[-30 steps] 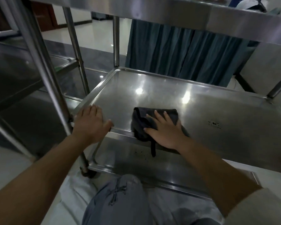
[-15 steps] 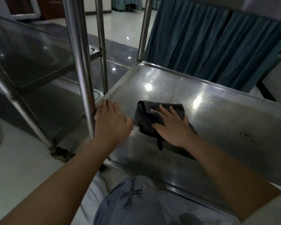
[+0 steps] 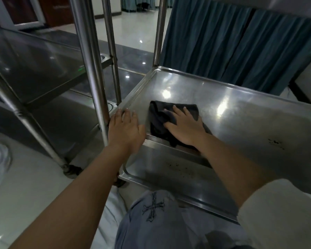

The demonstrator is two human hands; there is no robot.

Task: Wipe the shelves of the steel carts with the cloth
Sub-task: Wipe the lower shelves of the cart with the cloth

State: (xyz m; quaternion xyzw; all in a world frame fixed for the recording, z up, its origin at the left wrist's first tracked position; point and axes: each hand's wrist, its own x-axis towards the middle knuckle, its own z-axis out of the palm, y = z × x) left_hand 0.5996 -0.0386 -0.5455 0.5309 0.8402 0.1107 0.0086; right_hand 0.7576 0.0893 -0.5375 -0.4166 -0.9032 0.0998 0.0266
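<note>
A dark cloth [image 3: 158, 117] lies bunched on the middle shelf [image 3: 241, 115] of a steel cart, near its front left corner. My right hand [image 3: 184, 126] presses flat on the cloth with fingers spread and straight. My left hand [image 3: 125, 128] rests flat on the shelf's front left corner, beside the cart's upright post [image 3: 90, 60]. Part of the cloth hangs over the shelf's front rim. Below it the bottom shelf [image 3: 178, 175] shows dark specks.
A second steel cart [image 3: 39, 69] stands close on the left, its caster [image 3: 68, 169] on the pale floor. Teal curtains [image 3: 223, 42] hang behind the cart. Dark marks [image 3: 276, 142] dot the middle shelf at the right. My knee [image 3: 151, 212] is just in front of the bottom shelf.
The view has shifted closer and leftward. My right hand and the cloth have stayed near the shelf's front left, moving only slightly. My left hand has stayed on the corner.
</note>
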